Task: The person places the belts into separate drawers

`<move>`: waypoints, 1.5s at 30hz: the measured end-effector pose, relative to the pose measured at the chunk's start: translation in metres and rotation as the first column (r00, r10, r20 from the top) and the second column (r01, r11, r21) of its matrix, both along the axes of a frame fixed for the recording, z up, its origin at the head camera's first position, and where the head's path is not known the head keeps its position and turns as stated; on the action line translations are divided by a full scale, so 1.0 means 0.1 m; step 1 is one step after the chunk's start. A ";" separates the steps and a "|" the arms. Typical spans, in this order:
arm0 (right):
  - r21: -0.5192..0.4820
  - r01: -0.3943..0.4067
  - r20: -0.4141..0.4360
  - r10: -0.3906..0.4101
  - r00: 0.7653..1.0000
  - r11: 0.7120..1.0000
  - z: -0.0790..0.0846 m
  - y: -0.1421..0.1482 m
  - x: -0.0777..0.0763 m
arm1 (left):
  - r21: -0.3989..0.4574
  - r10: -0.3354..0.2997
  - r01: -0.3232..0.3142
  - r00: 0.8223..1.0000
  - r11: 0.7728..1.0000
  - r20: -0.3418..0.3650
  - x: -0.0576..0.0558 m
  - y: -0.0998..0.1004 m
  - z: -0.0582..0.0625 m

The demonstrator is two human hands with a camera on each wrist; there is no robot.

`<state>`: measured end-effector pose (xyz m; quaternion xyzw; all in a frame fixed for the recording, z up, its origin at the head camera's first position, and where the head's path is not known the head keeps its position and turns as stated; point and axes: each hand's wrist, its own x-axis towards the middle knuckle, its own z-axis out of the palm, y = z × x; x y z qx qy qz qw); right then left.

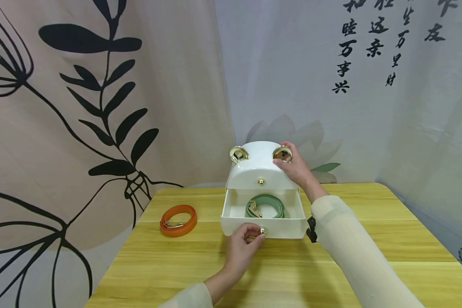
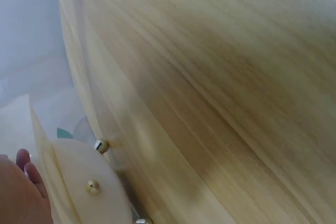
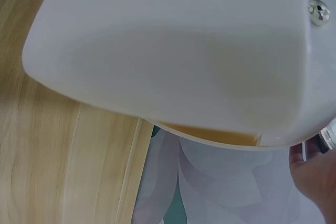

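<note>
A white storage box with two gold ear-shaped ornaments stands on the table, its lower drawer pulled out. Inside the drawer lies a coiled green belt with a gold buckle. My left hand is at the drawer front, thumb and fingers pinching its round gold knob. At the box's top right, my right hand holds the right gold ear, thumb in front and fingers behind. The upper drawer with its own gold knob is closed. The right wrist view shows the box's white side closely.
To the left of the box, a coiled orange belt lies on the wooden table. A printed cloth hangs behind the table's back edge.
</note>
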<state>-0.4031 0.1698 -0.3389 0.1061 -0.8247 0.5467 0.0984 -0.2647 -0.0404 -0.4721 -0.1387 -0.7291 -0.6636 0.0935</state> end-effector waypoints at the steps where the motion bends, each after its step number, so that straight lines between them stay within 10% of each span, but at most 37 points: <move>1: 0.002 0.002 0.002 -0.002 1.000 1.000 0.00 0.00 0.00 | 0.002 0.001 -0.001 1.000 1.000 0.000 0.00 0.00 0.00; 45: 0.003 0.006 0.016 -0.006 1.000 1.000 0.03 -0.02 0.02 | 0.063 0.086 -0.085 0.996 0.994 -0.011 -0.47 0.18 0.05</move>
